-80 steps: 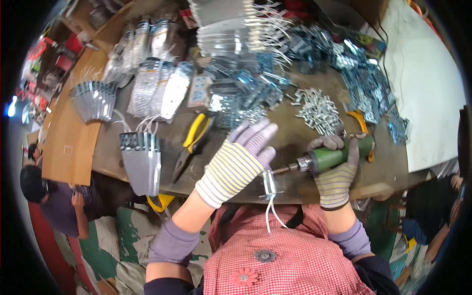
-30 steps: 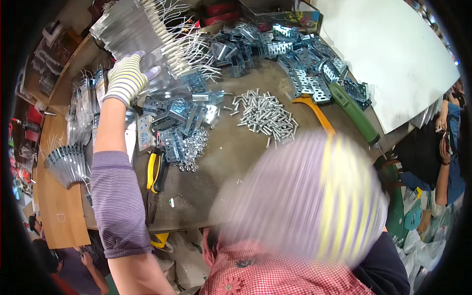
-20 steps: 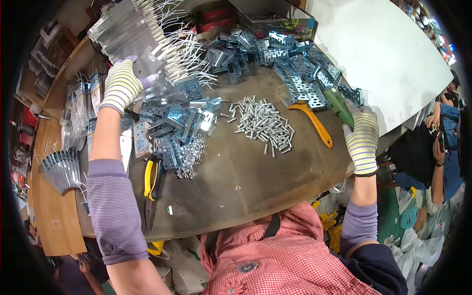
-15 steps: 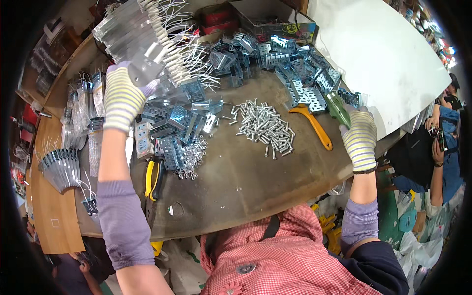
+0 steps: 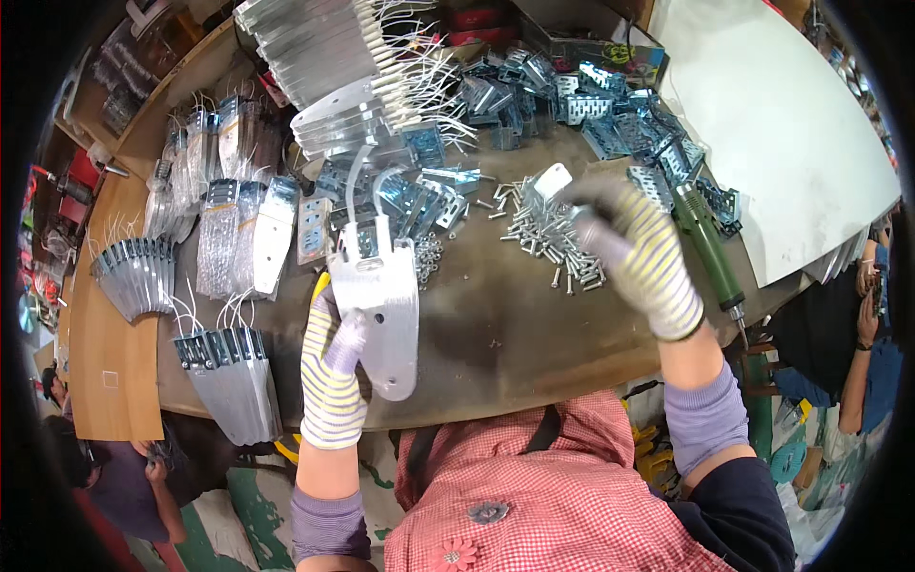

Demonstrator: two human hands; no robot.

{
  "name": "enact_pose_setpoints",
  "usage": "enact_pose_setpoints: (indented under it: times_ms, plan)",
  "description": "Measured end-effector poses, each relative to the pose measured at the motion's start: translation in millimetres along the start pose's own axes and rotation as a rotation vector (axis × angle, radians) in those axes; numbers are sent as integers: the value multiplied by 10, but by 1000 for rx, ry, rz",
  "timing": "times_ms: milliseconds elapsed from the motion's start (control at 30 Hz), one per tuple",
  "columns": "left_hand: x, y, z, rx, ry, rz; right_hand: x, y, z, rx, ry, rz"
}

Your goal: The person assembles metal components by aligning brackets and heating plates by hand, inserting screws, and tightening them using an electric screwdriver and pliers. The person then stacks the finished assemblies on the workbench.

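Gray plate btwn L fingers

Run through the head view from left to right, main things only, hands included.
Fanned grey plates → lower bundle of grey plates → gloved left hand → metal plate with two white leads → screw pile → gloved right hand → green power screwdriver → white board.

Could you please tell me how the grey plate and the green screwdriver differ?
The grey plate is flat, whereas the green screwdriver is thick and rounded. The grey plate is in the left hand; the green screwdriver lies unheld on the table. Both are longer than they are wide.
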State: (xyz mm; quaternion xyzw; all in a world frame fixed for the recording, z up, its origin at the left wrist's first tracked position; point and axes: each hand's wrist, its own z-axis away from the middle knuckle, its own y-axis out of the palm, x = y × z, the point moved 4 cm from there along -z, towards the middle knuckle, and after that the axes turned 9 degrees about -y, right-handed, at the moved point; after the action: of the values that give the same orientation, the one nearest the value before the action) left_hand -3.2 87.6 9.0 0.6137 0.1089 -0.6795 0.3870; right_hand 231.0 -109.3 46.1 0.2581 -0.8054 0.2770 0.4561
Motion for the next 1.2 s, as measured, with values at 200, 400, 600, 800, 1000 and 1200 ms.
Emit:
enact_pose_setpoints:
  times_ms: [200, 400, 600, 800, 1000, 1200]
  plan:
    - [-72, 181, 170, -5, 348, -241, -100, 705, 424, 714, 141, -168]
    - [168, 257, 174, 35, 294, -352, -234, 773, 598, 586, 191, -397]
    - [182, 286, 167, 36, 348, -426, 18, 923, 609, 447, -111, 136]
    - [198, 320, 139, 233, 413, -283, -96, 852, 714, 262, 26, -318]
    - [201, 471, 126, 510, 439, -204, 99, 738, 668, 110, 117, -680]
    - [499, 540, 182, 512, -93, -414, 213, 582, 563, 72, 3, -489]
